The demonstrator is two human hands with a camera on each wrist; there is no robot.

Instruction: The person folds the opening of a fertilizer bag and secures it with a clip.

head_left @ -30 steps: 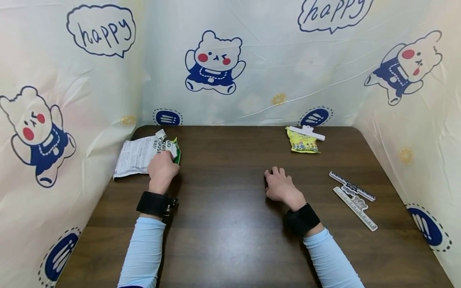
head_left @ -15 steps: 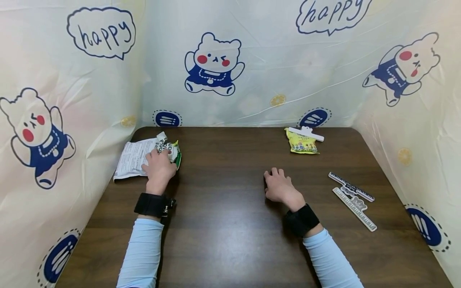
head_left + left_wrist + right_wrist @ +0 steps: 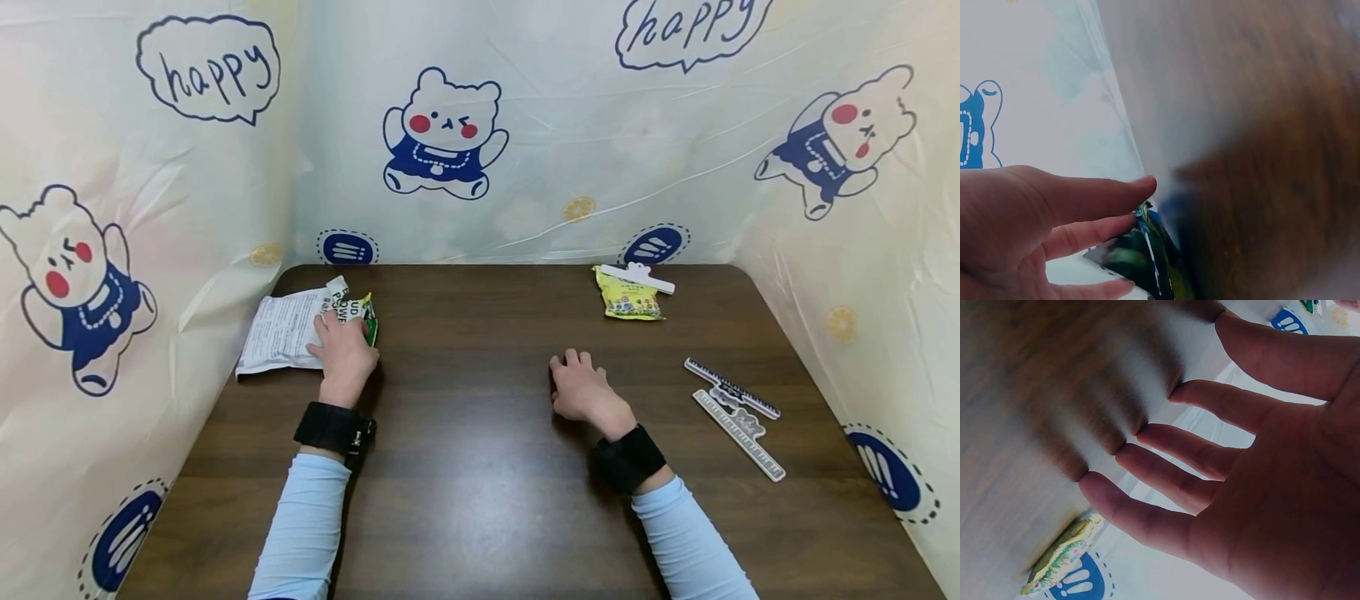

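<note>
A white-and-green printed bag (image 3: 277, 333) lies flat at the table's far left, its green end turned to the right. My left hand (image 3: 345, 354) is over that right end, fingers straight and spread across the print. In the left wrist view, the thumb and fingers (image 3: 1079, 234) stand apart beside the bag's green, crinkled edge (image 3: 1154, 253). On the right half of the table, my right hand (image 3: 585, 390) rests with its fingertips down on the wood and holds nothing. Its spread fingers (image 3: 1166, 481) show in the right wrist view.
A small yellow packet (image 3: 632, 302) with a white clip (image 3: 637, 275) across its top lies at the back right. Nearer, right of my right hand, are a black-and-white sealing clip (image 3: 738, 390) and a white one (image 3: 738, 433). A patterned sheet hangs around the table (image 3: 465, 467).
My left hand has loosened from a closed-looking pose into spread fingers over the bag, then shifted slightly right. The right hand keeps its place.
</note>
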